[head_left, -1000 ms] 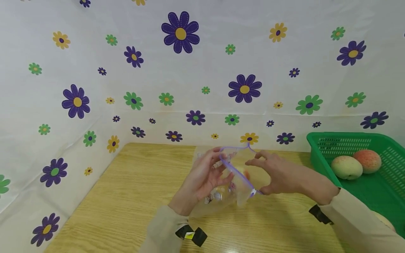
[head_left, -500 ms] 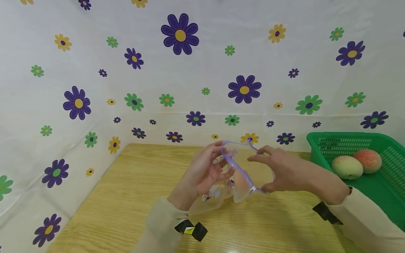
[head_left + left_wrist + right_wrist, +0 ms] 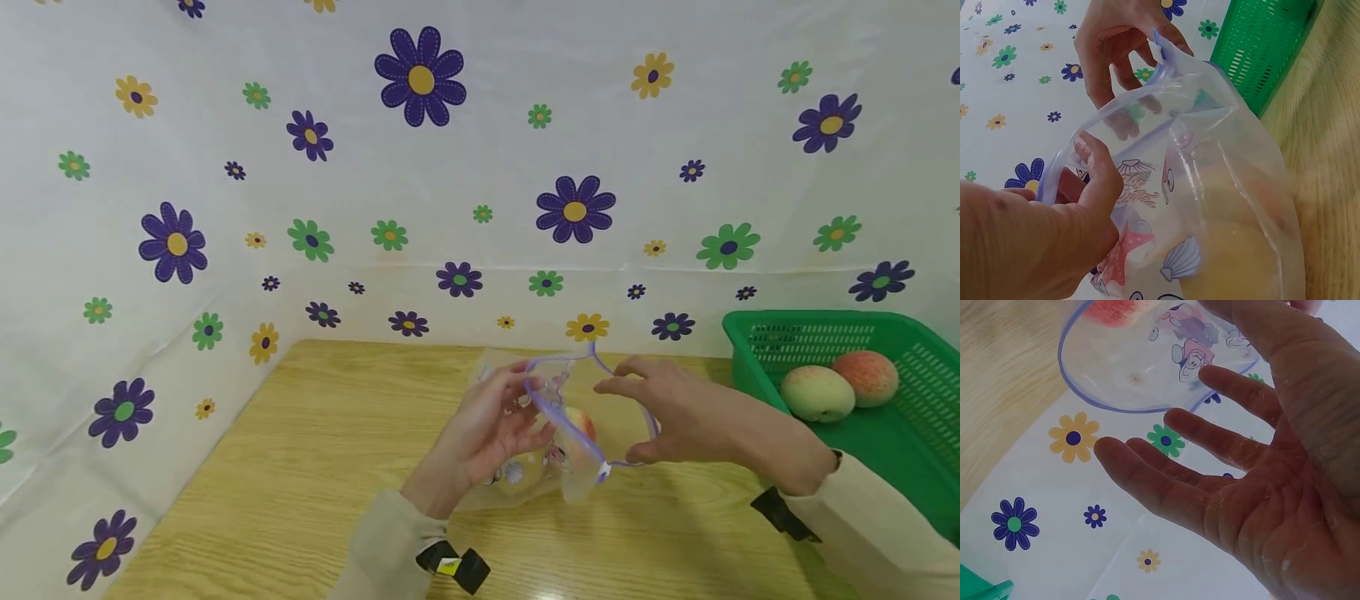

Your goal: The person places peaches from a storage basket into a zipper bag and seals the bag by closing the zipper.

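A clear zip bag [image 3: 517, 479] with a purple rim and printed cartoon shells stands on the wooden table, its mouth spread wide toward the right. My left hand [image 3: 487, 429] grips the rim on the left side, fingers curled at the purple edge. Inside the bag lies a peach [image 3: 583, 423], its red side partly visible; in the left wrist view yellowish fruit [image 3: 1229, 256] shows through the plastic. My right hand [image 3: 671, 408] is at the mouth's right side, fingers spread apart. The right wrist view shows its fingertips [image 3: 1110, 453] just outside the purple rim.
A green plastic basket [image 3: 757, 350] stands at the right, with a pale peach [image 3: 817, 393] and a redder peach [image 3: 865, 378] inside. A white flower-printed cloth [image 3: 480, 150] rises behind and left of the table [image 3: 285, 467].
The bag's mouth has opened wider, its right edge shifting right. My right hand has moved slightly right; my left hand keeps its hold on the rim.
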Demonstrator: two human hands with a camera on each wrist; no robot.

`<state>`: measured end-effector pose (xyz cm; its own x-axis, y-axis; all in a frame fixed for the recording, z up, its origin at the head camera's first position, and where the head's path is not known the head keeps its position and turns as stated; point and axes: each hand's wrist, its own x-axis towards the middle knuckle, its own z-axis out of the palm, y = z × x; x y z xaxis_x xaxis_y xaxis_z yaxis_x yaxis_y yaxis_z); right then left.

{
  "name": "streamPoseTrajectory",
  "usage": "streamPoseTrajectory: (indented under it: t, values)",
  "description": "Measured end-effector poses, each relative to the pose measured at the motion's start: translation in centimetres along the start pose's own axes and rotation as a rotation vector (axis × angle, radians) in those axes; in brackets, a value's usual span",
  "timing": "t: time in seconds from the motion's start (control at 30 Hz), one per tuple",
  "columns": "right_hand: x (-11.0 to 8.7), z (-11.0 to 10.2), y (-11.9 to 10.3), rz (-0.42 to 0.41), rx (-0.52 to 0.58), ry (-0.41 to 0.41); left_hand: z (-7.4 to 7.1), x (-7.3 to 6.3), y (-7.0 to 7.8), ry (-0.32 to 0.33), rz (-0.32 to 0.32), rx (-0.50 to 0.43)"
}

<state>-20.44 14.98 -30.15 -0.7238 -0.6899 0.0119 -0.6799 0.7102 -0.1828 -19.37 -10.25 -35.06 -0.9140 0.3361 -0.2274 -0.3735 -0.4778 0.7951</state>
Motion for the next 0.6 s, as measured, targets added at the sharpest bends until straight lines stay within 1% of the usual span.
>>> streamPoseTrajectory:
  t: [0.2, 0.33, 0.6]
  values:
    - [-0.35, -0.07, -0.19, 0.045, -0.011, -0.025, -0.43, -0.14, -0.35, -0.011, -0.008, 0.009]
    - [-0.5, 0.03, -0.35, 0.054, -0.076, -0.016, -0.55, -0.19, -0.48, -0.009, -0.013, 0.005]
    - [-1.09, 0.23, -0.38, 0.002, -0.279, 0.114, -0.78, -0.29, -0.58, -0.012, -0.001, 0.004]
